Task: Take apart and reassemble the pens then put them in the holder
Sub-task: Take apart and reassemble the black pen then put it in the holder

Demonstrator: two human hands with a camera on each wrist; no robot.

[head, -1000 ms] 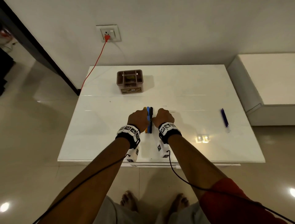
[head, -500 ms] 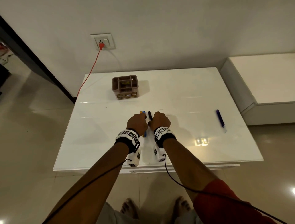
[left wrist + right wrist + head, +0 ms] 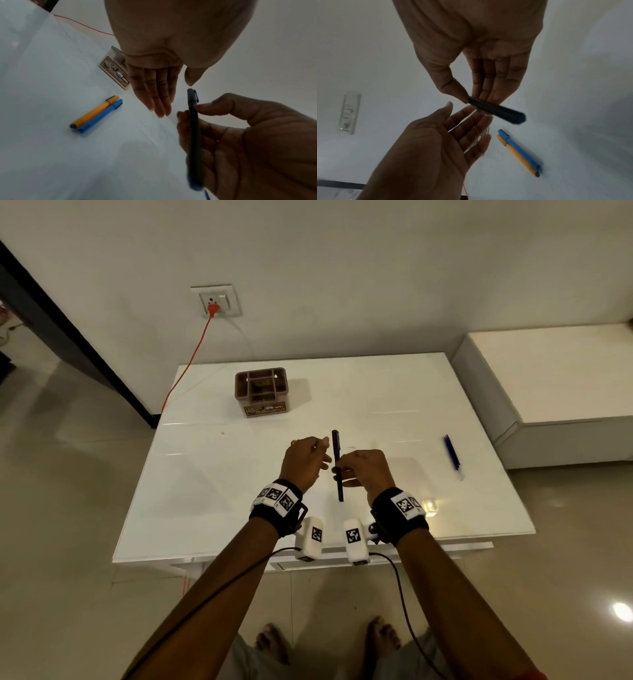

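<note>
My right hand (image 3: 346, 472) pinches a black pen (image 3: 336, 445) between thumb and fingers and holds it a little above the white table (image 3: 212, 501). In the right wrist view the black pen (image 3: 496, 111) lies across the fingertips. My left hand (image 3: 317, 455) hovers just left of the pen, fingers straight and holding nothing; its fingers (image 3: 154, 94) point down in the left wrist view. A yellow pen (image 3: 96, 111) and a blue pen (image 3: 102, 116) lie side by side on the table under the left hand. The brown holder (image 3: 262, 390) stands at the back.
Another blue pen (image 3: 452, 455) lies near the table's right side. An orange cable (image 3: 191, 357) runs from a wall socket (image 3: 215, 302) down past the table's back left corner. A low white cabinet (image 3: 555, 378) stands to the right.
Both hands have lifted off the table. The right hand has picked the black pen out of the group and raised it; the left hand has let go and spread its fingers.
</note>
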